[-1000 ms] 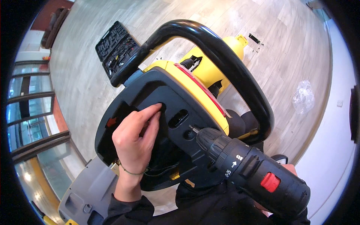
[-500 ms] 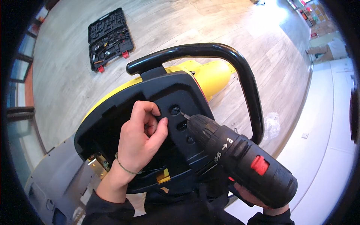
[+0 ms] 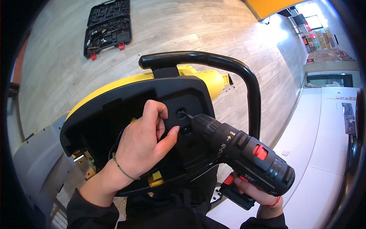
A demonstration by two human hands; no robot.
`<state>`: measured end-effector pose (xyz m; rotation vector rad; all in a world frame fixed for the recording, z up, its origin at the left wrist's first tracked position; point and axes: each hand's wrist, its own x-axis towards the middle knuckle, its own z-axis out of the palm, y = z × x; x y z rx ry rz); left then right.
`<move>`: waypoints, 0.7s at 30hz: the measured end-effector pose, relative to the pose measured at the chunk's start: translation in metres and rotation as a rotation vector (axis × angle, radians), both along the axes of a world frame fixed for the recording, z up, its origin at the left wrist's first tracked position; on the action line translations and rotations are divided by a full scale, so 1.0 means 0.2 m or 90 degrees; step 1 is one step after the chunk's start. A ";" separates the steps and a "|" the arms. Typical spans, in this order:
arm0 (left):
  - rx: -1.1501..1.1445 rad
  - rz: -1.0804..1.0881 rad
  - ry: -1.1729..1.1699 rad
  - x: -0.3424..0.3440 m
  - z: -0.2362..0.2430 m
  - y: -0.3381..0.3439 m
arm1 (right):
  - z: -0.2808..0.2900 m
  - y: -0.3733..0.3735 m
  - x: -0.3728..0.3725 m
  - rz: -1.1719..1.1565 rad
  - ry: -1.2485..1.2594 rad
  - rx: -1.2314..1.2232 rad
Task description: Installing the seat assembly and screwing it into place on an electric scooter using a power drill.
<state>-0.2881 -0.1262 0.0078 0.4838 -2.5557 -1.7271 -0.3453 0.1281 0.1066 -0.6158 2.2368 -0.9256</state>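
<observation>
My left hand (image 3: pixel 146 145) has curled fingers resting near the black recessed panel (image 3: pixel 103 112); whether something small is in them is hidden. My right hand (image 3: pixel 255 192) grips the black cordless drill (image 3: pixel 244 156) with red switch parts. The drill's bit (image 3: pixel 187 115) points into a round recess (image 3: pixel 181 113) in the panel, just right of my left fingers. A curved black handlebar (image 3: pixel 206 57) arches over the yellow machine body (image 3: pixel 211 86). A brass-coloured bracket (image 3: pixel 85 164) sits at the panel's lower left, and a small yellow piece (image 3: pixel 156 179) at its lower edge.
An open black tool case (image 3: pixel 108 32) lies on the wood-look floor (image 3: pixel 57 61). A grey shell part (image 3: pixel 34 156) stands at left. A white surface (image 3: pixel 324 152) runs along the right. Small pieces (image 3: pixel 229 87) lie beside the yellow body, and cluttered shelving (image 3: pixel 316 42) is in the distance.
The view has swung, showing more of the room at right. The drill's bit has moved to the upper round recess. My left fingers have shifted from reaching into the panel to a curled shape beside it.
</observation>
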 end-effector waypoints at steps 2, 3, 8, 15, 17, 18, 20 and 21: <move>0.001 0.001 0.001 0.00 0.00 0.00 | 0.01 0.00 -0.01 -0.015 -0.032 0.018; -0.003 -0.002 -0.005 0.00 0.00 0.00 | 0.01 -0.01 -0.01 -0.017 -0.034 0.013; 0.013 -0.004 0.003 0.00 0.00 0.00 | 0.04 -0.03 -0.02 -0.004 -0.021 0.015; 0.025 0.007 -0.006 0.00 0.00 -0.01 | 0.09 -0.05 -0.11 0.063 0.034 -0.014; 0.037 0.013 -0.013 0.00 0.00 -0.01 | 0.10 -0.06 -0.14 0.043 -0.016 -0.007; 0.043 0.015 -0.021 0.00 0.00 -0.01 | 0.11 -0.07 -0.16 0.115 0.038 0.007; 0.082 0.027 -0.034 -0.01 -0.01 -0.02 | 0.14 -0.09 -0.19 0.188 0.091 0.023; 0.114 0.035 -0.056 -0.01 -0.02 -0.02 | 0.16 -0.10 -0.20 0.143 0.005 0.096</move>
